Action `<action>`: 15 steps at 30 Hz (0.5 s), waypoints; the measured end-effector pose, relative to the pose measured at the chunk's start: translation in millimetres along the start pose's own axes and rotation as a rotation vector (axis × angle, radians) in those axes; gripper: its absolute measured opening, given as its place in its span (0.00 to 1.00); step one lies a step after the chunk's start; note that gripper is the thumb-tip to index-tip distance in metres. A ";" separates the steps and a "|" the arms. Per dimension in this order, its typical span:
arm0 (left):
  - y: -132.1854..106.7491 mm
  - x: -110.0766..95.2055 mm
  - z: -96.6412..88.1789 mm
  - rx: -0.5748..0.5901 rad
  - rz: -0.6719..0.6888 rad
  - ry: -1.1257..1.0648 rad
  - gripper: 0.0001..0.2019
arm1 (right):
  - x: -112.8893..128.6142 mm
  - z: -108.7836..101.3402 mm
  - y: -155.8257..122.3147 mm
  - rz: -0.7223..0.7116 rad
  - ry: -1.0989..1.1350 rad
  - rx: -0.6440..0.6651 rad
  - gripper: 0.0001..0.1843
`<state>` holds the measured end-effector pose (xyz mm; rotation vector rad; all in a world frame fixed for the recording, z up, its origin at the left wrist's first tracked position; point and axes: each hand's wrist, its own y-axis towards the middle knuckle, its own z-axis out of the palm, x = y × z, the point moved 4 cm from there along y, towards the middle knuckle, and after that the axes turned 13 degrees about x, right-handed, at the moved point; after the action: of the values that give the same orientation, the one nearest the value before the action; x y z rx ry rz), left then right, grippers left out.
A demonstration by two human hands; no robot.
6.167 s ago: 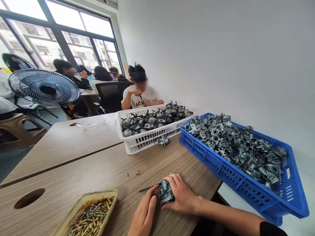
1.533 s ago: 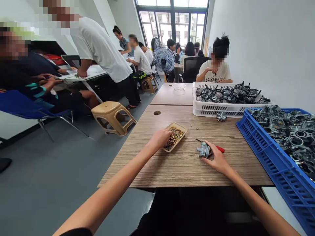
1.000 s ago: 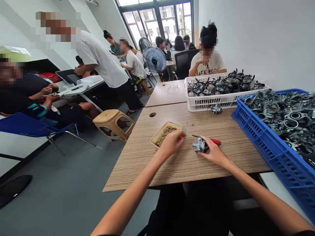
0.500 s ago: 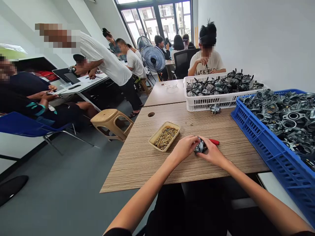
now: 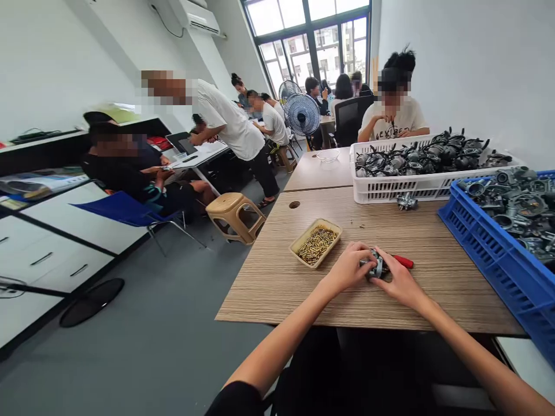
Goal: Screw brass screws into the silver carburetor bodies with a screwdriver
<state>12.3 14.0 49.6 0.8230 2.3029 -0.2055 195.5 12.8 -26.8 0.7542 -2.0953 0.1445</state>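
Two hands on one carb body (image 5: 376, 264) in my feed: L hand (image 5: 347, 267) and R hand (image 5: 401, 284) nearly meet, fingers clamped either side of it, over the tabletop (image 5: 269, 289). Red-handled screwdriver (image 5: 404, 261) lies just beside R hand. Brass screw tray (image 5: 315, 245) sits near L hand, blue crate (image 5: 489, 271) well off to the right.

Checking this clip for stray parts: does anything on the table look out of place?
One carburetor lies loose on the wooden table, just outside the white crate holding the others. A few small bits are scattered nearby.
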 end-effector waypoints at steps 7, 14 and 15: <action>5.4 9.3 2.3 -0.005 0.059 -0.200 0.02 | 2.3 -3.8 0.7 0.001 -0.014 -0.014 0.41; -2.2 19.1 9.7 -0.208 -0.061 -0.132 0.05 | -0.2 -6.7 1.5 0.005 0.033 -0.068 0.31; -3.8 19.6 11.4 -0.238 -0.076 -0.130 0.05 | 1.4 -7.2 1.1 0.003 0.034 -0.083 0.29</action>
<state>4.9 16.9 28.0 0.5852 2.1852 -0.0158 199.4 15.7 -21.1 0.6948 -2.0573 0.0711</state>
